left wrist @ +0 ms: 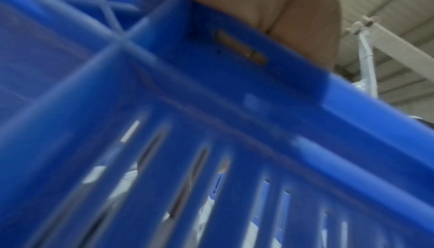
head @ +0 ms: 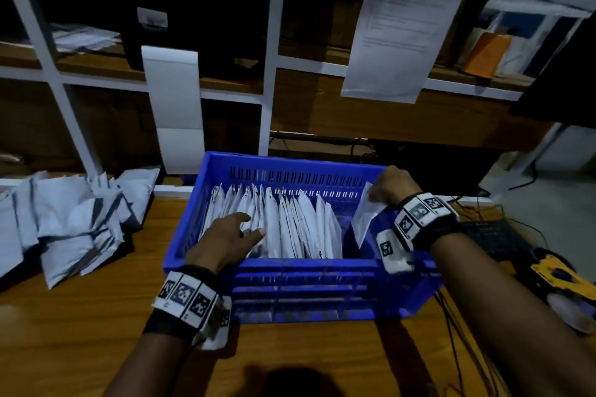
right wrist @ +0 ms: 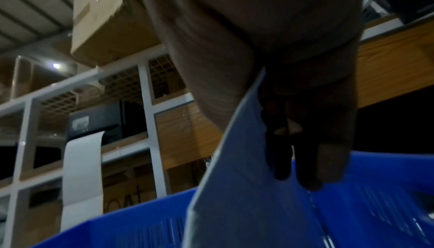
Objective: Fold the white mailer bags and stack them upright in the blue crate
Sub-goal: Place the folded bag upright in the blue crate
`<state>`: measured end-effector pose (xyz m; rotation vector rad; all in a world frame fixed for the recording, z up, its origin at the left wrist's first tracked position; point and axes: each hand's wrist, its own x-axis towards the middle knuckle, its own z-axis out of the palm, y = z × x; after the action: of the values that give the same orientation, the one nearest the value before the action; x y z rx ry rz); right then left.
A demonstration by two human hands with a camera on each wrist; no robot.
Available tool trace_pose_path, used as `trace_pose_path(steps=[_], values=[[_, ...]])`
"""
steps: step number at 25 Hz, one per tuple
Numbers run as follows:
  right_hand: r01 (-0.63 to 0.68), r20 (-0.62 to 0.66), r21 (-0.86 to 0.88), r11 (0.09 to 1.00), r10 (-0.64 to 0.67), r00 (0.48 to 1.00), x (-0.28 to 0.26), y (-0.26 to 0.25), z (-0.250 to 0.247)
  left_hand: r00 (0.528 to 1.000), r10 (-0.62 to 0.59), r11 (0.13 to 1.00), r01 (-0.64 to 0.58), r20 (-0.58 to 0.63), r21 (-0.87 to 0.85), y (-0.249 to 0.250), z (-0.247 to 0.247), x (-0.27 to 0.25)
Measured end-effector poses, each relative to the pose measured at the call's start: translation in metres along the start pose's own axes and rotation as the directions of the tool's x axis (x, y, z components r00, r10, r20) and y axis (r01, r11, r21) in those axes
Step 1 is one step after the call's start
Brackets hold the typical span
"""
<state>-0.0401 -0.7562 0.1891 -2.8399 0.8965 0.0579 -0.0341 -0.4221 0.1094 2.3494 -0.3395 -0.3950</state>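
a bright blue crate (head: 206, 235) with slotted walls is sitting at the centre of the frame, showing white mailer bags (head: 290, 226) inside. at the left, a pile of white bags (head: 74, 222) is showing dark grey inner faces. the table (head: 80, 332) is glowing orange-brown wood grain. black-and-white square-patterned wrist bands (head: 190, 296) are showing on both arms. at the right edge, a yellow and black tool (head: 561, 274) is lying.

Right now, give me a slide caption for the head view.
Right hand lowers folded mailer into blue crate; left hand steadies upright row.
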Motion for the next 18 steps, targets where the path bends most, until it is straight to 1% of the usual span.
trace_pose_path(steps=[3,6,9,11,12,14,16,18], values=[[0.071,0.012,-0.034,0.997,-0.071,0.997,0.01,-0.016,0.0,1.0,-0.022,1.0,0.022,-0.013,-0.005,-0.005,0.001,0.002],[0.14,0.106,-0.09,0.986,-0.13,0.986,0.018,-0.023,0.021,0.999,-0.029,1.0,0.028,-0.029,-0.01,-0.005,0.002,0.003],[0.242,0.187,-0.154,0.958,-0.212,0.959,0.029,-0.02,0.038,0.999,-0.023,1.0,0.023,-0.032,-0.008,-0.004,0.004,0.003],[0.263,0.271,-0.203,0.943,-0.204,0.941,0.034,-0.021,0.037,0.999,-0.024,1.0,0.024,-0.027,-0.011,-0.005,0.004,0.003],[0.27,0.327,-0.184,0.945,-0.2,0.924,0.035,-0.022,0.036,1.0,-0.025,1.0,0.024,-0.02,-0.013,-0.005,0.004,0.004],[0.232,0.418,-0.163,0.959,-0.146,0.897,0.037,-0.027,0.042,1.0,-0.017,1.0,0.017,-0.001,-0.003,-0.005,0.004,0.004],[0.244,0.4,-0.227,0.943,-0.138,0.906,0.042,-0.029,0.059,1.0,-0.01,1.0,0.01,0.01,0.014,-0.006,0.004,0.005],[0.281,0.38,-0.328,0.902,-0.147,0.913,0.04,-0.031,0.079,1.0,-0.005,1.0,0.005,0.012,0.029,-0.008,0.006,0.007]])
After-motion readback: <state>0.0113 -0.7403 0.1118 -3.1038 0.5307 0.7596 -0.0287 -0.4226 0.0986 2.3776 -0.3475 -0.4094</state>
